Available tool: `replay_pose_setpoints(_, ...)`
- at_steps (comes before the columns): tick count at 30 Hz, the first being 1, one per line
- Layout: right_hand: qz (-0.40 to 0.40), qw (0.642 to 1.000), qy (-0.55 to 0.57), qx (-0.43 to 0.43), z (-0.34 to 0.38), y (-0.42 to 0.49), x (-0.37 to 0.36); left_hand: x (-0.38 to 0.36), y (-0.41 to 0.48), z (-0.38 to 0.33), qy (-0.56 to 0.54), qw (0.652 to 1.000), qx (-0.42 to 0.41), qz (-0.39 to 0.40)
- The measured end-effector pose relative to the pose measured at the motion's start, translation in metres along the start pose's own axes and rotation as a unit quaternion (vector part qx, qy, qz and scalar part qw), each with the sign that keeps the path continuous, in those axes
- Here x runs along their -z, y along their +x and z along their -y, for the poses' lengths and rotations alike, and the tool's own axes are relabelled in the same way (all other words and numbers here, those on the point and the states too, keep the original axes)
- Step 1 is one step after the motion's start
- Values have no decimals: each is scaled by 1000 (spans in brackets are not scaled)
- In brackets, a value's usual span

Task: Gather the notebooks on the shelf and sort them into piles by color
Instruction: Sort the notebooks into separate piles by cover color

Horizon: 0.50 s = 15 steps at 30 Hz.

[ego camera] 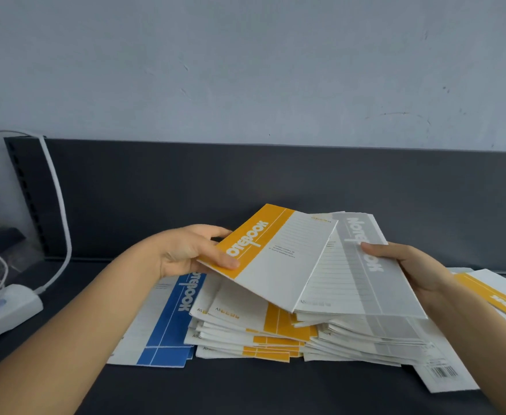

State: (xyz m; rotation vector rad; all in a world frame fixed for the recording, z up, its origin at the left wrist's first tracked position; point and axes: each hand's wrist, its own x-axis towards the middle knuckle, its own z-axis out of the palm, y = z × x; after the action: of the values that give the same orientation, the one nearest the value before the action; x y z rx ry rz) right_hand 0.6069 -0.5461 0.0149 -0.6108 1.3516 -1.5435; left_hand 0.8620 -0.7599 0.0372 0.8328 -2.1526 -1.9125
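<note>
**Splitting yellow from grey above the piles**

We hold two notebooks at once over the sorted stacks; the step, as we judge it, is to part them and lay each on its own colour. To do it well we keep the yellow notebook (pixel 271 256) level and lower it squarely onto the yellow pile (pixel 251 330) directly beneath, spine band matching the bands below; the grey notebook (pixel 362 274) belongs on the grey pile (pixel 365 339) just beside it; we should free the overlapping edges first, since the yellow cover lies over the grey one where they meet.

Our left hand (pixel 186 253) is closed on the yellow notebook's banded edge, thumb on top, fingers underneath; our right hand (pixel 410 271) is clamped on the grey notebook's far edge in the same way.

The blue pile (pixel 168 324) lies at the left on the dark shelf (pixel 245 390); further notebooks, one yellow-banded, sit unsorted at the right edge.
</note>
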Motion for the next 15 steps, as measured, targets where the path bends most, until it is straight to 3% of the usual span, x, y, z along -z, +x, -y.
replay_pose_setpoints(3, -15, 1000, -1, 2, -1, -4, -2, 19, -3, 0, -4, 1000, -19, 15)
replay_pose_setpoints(7, -43, 999, 6, -4, -4, -8, -4, 38, -1, -12, -175, 971, -94, -131)
replay_pose_setpoints(9, -56, 998, 2, -8, -5, -11, -4, 44, -5, -23, -213, 960, -110, -145)
replay_pose_setpoints(12, -75, 997, 2, -7, -5, -18, -1, 48, -10, -36, -195, 970, -89, -116)
replay_pose_setpoints(15, -86, 996, -6, -1, 0, -24, 5, 47, -7, -43, -89, 983, -93, -133)
